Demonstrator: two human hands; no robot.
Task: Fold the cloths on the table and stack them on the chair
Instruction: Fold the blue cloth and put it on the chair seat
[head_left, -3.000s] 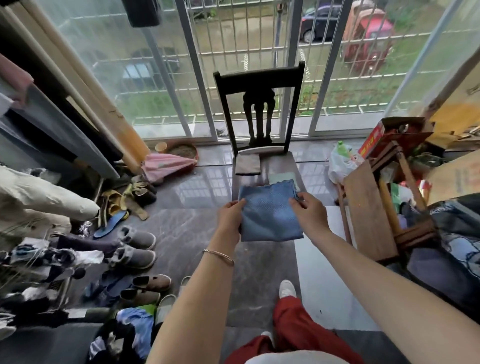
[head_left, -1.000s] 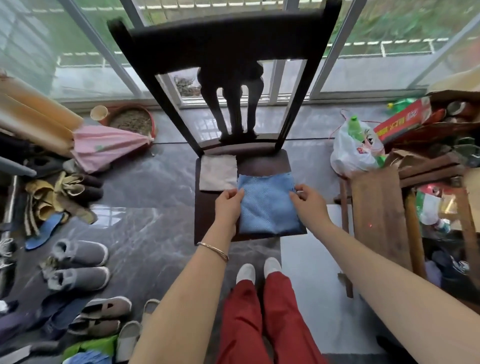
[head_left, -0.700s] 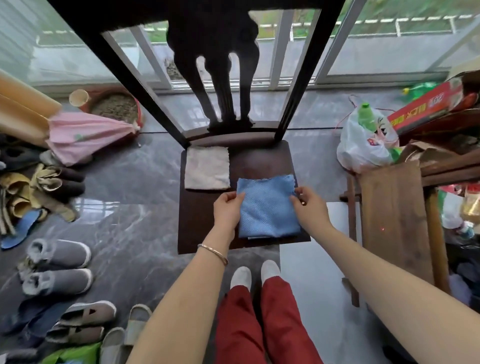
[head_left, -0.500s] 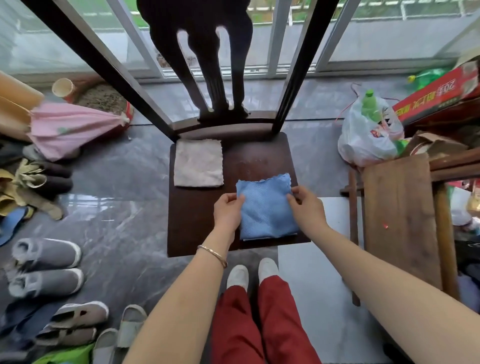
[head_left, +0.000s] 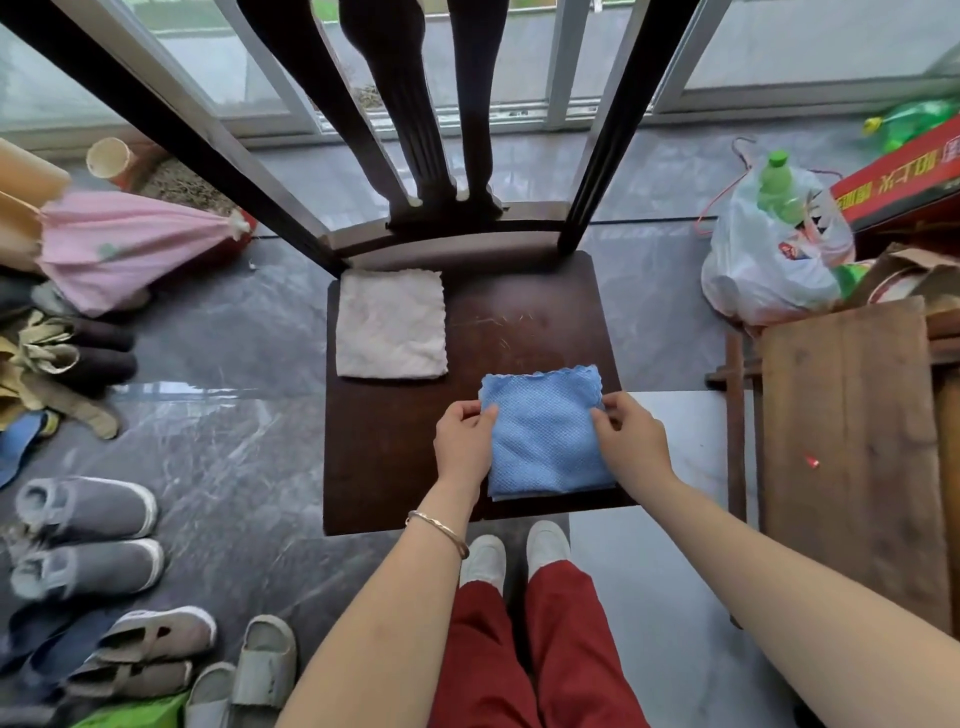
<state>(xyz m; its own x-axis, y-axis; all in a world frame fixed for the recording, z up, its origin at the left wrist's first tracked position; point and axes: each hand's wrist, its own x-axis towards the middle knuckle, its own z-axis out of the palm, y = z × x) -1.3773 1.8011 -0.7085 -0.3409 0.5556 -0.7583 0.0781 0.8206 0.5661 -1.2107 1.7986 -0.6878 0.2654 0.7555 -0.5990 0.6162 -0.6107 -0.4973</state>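
Folded blue cloth (head_left: 545, 431), soft, light, limp: we are holding it at 5 o'clock on the chair (head_left: 395, 457), left hand (head_left: 462, 441) and right hand (head_left: 631, 441) each pinching a side edge, judging those edges best for gripping all layers together.

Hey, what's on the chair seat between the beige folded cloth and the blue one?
Nothing. In the head view, only the bare, scratched wood of the chair seat separates the beige cloth from the blue cloth.
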